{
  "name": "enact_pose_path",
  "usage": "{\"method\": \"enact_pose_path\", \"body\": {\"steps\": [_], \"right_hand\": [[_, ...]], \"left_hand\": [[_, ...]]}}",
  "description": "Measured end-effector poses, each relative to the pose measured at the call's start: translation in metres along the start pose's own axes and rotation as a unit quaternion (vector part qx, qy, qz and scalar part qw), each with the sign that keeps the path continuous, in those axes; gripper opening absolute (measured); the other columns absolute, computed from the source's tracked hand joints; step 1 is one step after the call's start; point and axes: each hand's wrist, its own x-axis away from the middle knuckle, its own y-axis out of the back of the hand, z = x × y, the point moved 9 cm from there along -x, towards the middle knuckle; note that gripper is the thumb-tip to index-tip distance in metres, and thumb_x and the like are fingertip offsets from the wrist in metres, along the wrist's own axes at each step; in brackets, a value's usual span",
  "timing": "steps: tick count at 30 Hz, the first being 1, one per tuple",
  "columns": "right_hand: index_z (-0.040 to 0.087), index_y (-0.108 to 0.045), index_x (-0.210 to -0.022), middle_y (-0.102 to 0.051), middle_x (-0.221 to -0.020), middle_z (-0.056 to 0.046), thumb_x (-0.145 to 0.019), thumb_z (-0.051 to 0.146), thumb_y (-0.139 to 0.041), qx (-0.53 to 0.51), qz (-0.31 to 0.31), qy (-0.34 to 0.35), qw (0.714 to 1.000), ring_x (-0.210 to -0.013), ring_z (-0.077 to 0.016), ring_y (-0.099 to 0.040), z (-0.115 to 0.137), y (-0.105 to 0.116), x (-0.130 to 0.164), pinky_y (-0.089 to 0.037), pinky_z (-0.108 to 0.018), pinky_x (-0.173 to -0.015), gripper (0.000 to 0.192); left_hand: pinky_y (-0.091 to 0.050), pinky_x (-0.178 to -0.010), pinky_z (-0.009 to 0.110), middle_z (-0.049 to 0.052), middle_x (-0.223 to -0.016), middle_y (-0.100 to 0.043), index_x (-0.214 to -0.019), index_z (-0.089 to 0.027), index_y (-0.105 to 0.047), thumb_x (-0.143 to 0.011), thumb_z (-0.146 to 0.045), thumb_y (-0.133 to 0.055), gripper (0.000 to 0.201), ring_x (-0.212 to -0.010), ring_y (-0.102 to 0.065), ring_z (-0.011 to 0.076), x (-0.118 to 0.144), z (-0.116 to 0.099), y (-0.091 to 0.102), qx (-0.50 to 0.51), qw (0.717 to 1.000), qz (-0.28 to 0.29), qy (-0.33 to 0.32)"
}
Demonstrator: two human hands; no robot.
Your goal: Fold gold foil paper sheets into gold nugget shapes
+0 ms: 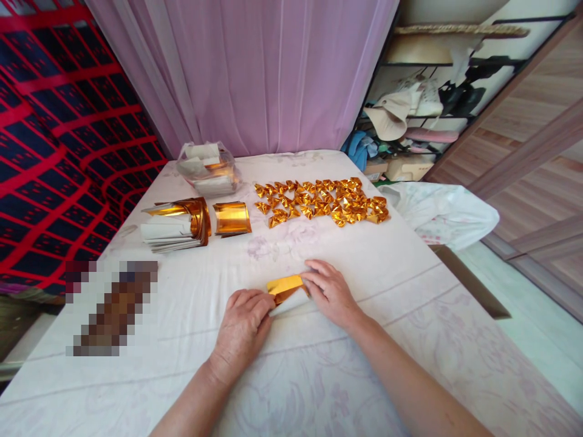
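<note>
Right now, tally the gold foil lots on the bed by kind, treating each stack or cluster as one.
Foil sheet under the left hand and right hand: 1 gold foil sheet
Stacks of unfolded foil sheets: 2, large stack and small stack
Cluster of folded gold pieces: 1, pieces too many to count surely
Clear bag of foil: 1
Total: 5
</note>
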Motion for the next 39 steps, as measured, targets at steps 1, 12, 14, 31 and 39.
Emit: {"method": "enact_pose_path", "body": {"steps": [1,12,14,31,39], "right_hand": [[0.025,-0.072,-0.104,-0.063,-0.123,-0.009,-0.089,0.018,-0.048,-0.003,-0.003,0.000,1.000,-0.117,-0.0257,-0.055,-0.002,0.000,0.000,-0.047,-0.045,-0.097,0.028],[0.024,-0.070,-0.090,-0.061,-0.129,-0.006,-0.075,0.007,-0.050,-0.038,0.023,-0.004,0.999,-0.126,-0.0252,-0.050,-0.005,0.002,0.003,-0.044,-0.048,-0.101,0.031],[0.024,-0.070,-0.090,-0.063,-0.126,-0.005,-0.075,0.007,-0.049,-0.054,0.036,-0.003,0.998,-0.126,-0.0256,-0.050,-0.004,0.003,0.002,-0.044,-0.049,-0.101,0.030],[0.021,-0.066,-0.090,-0.071,-0.075,-0.001,-0.078,0.020,-0.060,-0.182,0.022,-0.023,0.983,-0.074,-0.0176,-0.067,0.008,0.014,-0.005,-0.052,-0.032,-0.077,0.013],[0.021,-0.063,-0.089,-0.069,-0.075,0.000,-0.080,0.029,-0.057,-0.295,-0.035,-0.162,0.941,-0.069,-0.0150,-0.065,-0.003,0.010,0.003,-0.051,-0.024,-0.061,0.013]], "left_hand": [[-0.045,-0.088,0.043,0.004,-0.098,-0.073,-0.098,-0.022,-0.063,-0.084,-0.009,-0.052,0.022,-0.097,-0.063,0.0236,0.000,0.000,0.000,-0.007,1.000,-0.001,-0.004],[-0.037,-0.102,0.055,0.004,-0.113,-0.072,-0.096,-0.026,-0.068,-0.085,-0.015,-0.056,0.019,-0.109,-0.062,0.0274,0.008,-0.003,-0.003,-0.037,0.999,0.013,-0.025],[-0.036,-0.104,0.056,0.005,-0.115,-0.072,-0.098,-0.026,-0.068,-0.085,-0.019,-0.059,0.018,-0.111,-0.061,0.0282,0.009,-0.002,-0.004,-0.034,0.999,0.021,-0.022],[-0.030,-0.108,0.060,0.007,-0.122,-0.067,-0.097,-0.025,-0.070,-0.087,-0.048,-0.062,0.026,-0.119,-0.054,0.0322,0.010,-0.011,-0.005,-0.045,0.997,0.053,-0.042],[-0.047,-0.089,0.045,0.008,-0.105,-0.068,-0.085,-0.022,-0.071,-0.094,-0.030,-0.051,0.023,-0.097,-0.060,0.0248,0.001,-0.027,0.010,-0.039,0.998,-0.019,-0.042]]}}
